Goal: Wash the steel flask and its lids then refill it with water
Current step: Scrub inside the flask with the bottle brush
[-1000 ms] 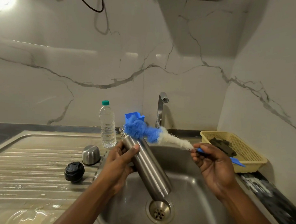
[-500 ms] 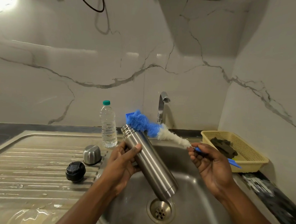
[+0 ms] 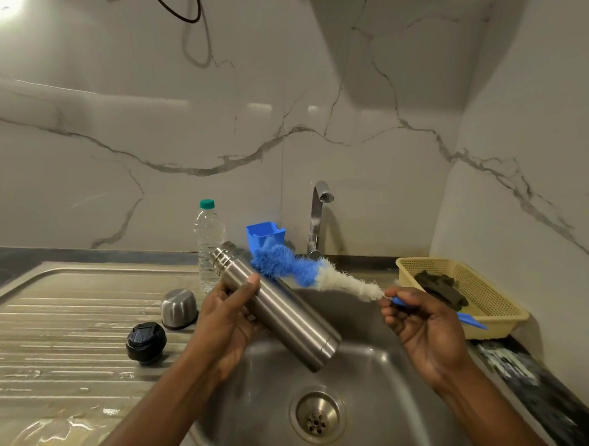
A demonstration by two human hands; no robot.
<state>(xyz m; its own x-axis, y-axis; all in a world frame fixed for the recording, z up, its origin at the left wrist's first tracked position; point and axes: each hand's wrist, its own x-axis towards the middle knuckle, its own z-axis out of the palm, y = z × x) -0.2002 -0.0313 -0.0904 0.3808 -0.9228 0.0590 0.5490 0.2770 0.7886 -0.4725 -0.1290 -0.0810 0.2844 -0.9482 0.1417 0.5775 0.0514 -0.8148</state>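
Your left hand [image 3: 228,316] curls round the flask [image 3: 275,305] over the sink [image 3: 380,380], base low and near, open mouth tilted up, away and left. Your right hand [image 3: 424,326] pinches the brush [image 3: 304,271] handle in its fingers [image 3: 394,318]; the blue tip lies just right of that mouth.

At your sink, tally runs: one steel flask [image 3: 275,307]; two lids – one steel cup lid [image 3: 178,308], one black stopper [image 3: 146,342]; one bottle brush [image 3: 304,269]; one plastic water bottle [image 3: 207,244]; one blue container [image 3: 263,234]; one tap [image 3: 317,217]; one yellow basket [image 3: 506,312]; one dark cloth [image 3: 441,290]; one sink basin [image 3: 397,381] with one drain [image 3: 317,416]; one drainboard [image 3: 59,330]. You show two hands in frame: one left hand [image 3: 226,318], one right hand [image 3: 424,328].
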